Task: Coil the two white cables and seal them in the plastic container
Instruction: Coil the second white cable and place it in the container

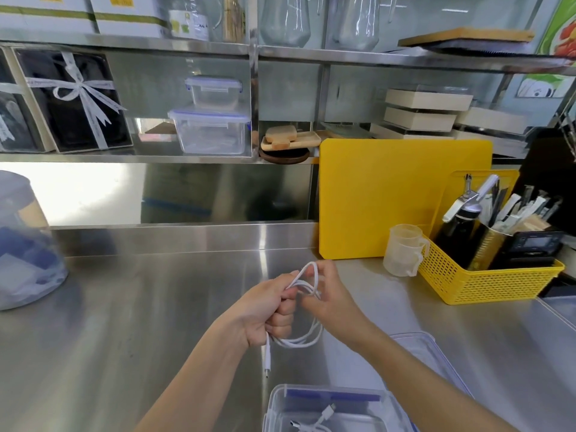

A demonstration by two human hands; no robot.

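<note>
In the middle of the frame my left hand (268,313) squeezes the white cable (307,336) loops while my right hand (330,294) pinches the top loop – I should keep loops small and tight – then drop them in the plastic container (330,410) at the bottom, where the other cable (318,422) lies.

My view's bottom edge cuts off the plastic container (336,410); my right forearm hides part of its lid (430,347).

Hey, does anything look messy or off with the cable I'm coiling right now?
Slightly: the white cable in your left hand and right hand is only loosely looped, and its plug end dangles free below the left hand. Nothing looks damaged or spilled.
</note>
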